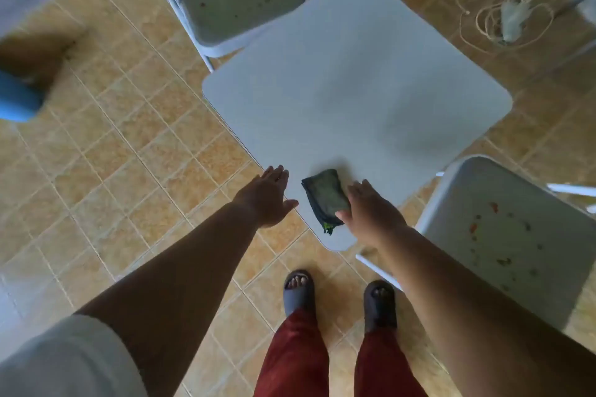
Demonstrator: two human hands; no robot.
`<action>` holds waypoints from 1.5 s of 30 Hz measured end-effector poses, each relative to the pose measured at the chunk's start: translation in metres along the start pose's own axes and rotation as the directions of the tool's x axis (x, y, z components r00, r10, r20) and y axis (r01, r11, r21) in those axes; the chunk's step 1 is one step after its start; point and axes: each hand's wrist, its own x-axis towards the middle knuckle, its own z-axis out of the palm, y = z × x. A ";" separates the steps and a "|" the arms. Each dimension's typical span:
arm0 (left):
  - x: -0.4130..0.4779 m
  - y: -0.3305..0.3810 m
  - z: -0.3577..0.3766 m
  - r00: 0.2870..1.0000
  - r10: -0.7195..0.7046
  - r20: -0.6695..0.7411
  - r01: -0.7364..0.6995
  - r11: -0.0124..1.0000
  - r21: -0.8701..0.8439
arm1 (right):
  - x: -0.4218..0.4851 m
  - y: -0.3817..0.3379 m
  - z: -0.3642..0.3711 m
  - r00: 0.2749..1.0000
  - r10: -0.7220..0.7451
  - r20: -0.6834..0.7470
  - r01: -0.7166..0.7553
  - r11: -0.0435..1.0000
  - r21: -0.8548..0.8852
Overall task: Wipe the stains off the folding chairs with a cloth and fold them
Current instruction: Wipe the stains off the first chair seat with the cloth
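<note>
Folded dark green cloth (325,198) lain on grey square surface (354,90), touched by spread right hand (371,211) | left hand (269,196) spread, empty, beside | stained grey folding chairs flanking: far-left (238,0), near-right (509,235)

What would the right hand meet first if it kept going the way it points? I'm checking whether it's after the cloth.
Probably the folded dark cloth: the right hand already overlaps its edge, though actual contact is unclear.

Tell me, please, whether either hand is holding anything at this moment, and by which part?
Nothing is held yet. The right hand lies open against the near end of the folded cloth on the table, without a closed grip. The left hand is open and empty.
</note>
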 end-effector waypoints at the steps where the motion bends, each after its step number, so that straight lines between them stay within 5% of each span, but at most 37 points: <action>1: 0.008 0.000 0.010 1.000 0.016 0.010 -0.016 1.000 0.022 | 0.007 -0.005 0.014 0.999 -0.013 -0.037 0.013 1.000 -0.021; 8: 0.049 -0.007 0.082 0.994 0.071 -0.085 -0.065 0.995 0.070 | 0.063 -0.033 0.091 0.932 -0.141 -0.334 0.090 0.982 -0.164; 15: 0.052 -0.004 0.126 0.972 0.066 -0.226 -0.053 0.997 0.063 | 0.071 -0.007 0.125 0.858 -0.213 -0.467 0.125 0.969 -0.211; 22: 0.040 0.036 0.152 0.960 0.121 -0.253 -0.097 0.990 0.105 | 0.044 0.032 0.129 0.821 -0.279 -0.498 0.285 0.956 -0.065; 27: 0.045 0.097 0.159 0.922 0.254 -0.293 -0.237 0.967 0.094 | 0.007 0.094 0.106 0.819 -0.159 -0.551 0.258 0.960 0.107; 34: 0.074 0.204 0.167 0.872 0.434 -0.228 -0.413 0.901 0.136 | -0.046 0.231 0.078 0.742 0.188 -0.643 -0.045 0.972 0.232; 42: 0.106 0.277 0.191 0.878 0.453 -0.154 -0.428 0.887 0.170 | -0.061 0.379 0.043 0.571 0.487 -0.661 -0.325 0.874 0.363; 45: 0.114 0.281 0.209 0.893 0.436 -0.111 -0.402 0.885 0.236 | -0.037 0.406 0.040 0.614 0.512 -0.602 -0.353 0.859 0.371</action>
